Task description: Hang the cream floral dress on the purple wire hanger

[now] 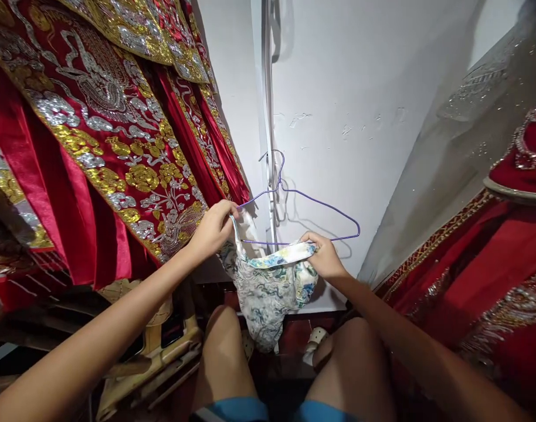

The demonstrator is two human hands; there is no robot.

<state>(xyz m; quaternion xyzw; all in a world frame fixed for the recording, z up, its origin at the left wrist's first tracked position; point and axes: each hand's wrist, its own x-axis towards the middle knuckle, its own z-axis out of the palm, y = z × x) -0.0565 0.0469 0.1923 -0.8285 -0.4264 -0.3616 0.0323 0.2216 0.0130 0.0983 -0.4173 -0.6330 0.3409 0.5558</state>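
Note:
A purple hanger [323, 202] hangs by its hook in front of the white wall. My left hand [217, 225] is closed at the hanger's left end, pinching a shoulder strap of a white floral garment [265, 293]; the strap's loop lies over that end. My right hand [324, 255] grips the garment's top edge on the right, just below the hanger's lower bar, with the fingers near the bar. The right part of the hanger stands bare above this hand. Gathered, crinkled cloth with blue and green print droops between my knees.
Red costumes with gold and silver embroidery [142, 176] hang close on the left. More red beaded clothing [483, 258] and a sheer glittery cloth [465, 111] are on the right. A wooden or bamboo chair [162, 351] stands at lower left. My bare knees [224, 346] flank the garment.

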